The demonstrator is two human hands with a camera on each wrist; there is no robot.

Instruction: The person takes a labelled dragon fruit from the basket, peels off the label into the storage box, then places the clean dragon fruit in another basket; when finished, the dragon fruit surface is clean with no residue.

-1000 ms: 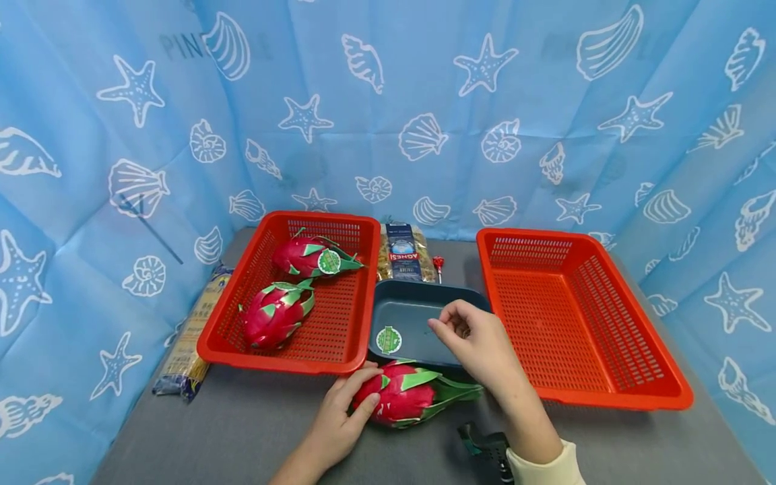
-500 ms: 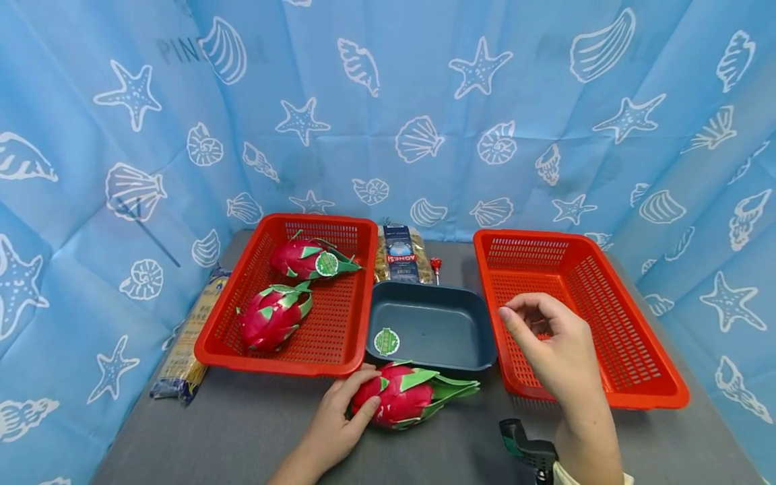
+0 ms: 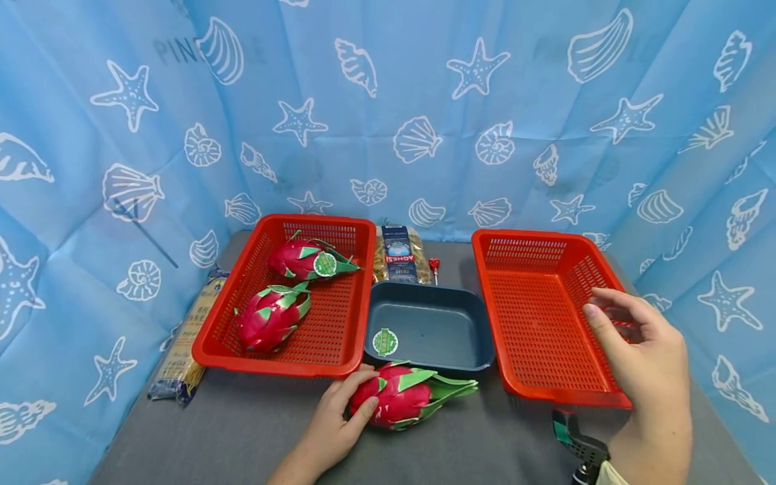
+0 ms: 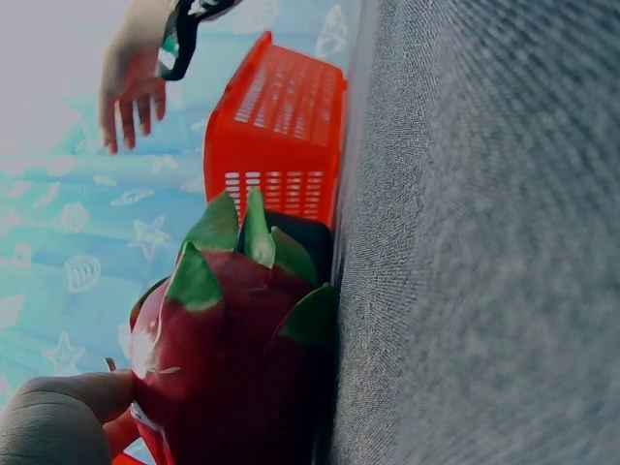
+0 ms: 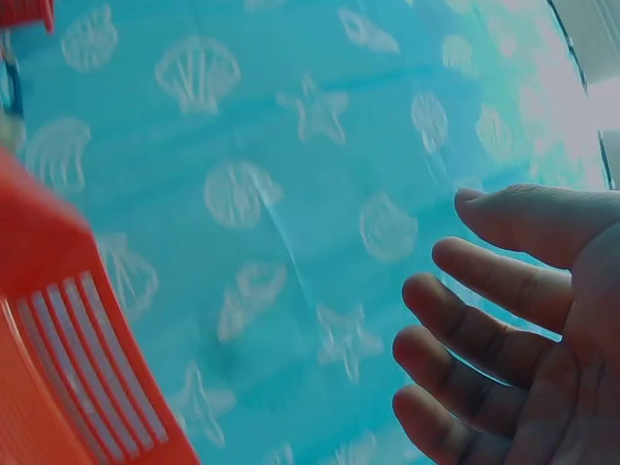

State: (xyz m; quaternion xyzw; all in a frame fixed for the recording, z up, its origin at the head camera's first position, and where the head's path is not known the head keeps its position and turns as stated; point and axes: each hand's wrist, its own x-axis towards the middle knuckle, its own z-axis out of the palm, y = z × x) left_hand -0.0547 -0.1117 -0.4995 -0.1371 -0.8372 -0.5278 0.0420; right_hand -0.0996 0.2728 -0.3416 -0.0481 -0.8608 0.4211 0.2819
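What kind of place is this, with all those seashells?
Probably a little indoor corner set up for handling things: a blue curtain printed with shells and starfish hangs around a gray table, and red baskets sit on it. I can't tell what building it's in.

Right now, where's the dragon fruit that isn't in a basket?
In the head view, the dragon fruit lies low in the middle on the gray table, just in front of the dark tray, the left hand holding its rounded end.
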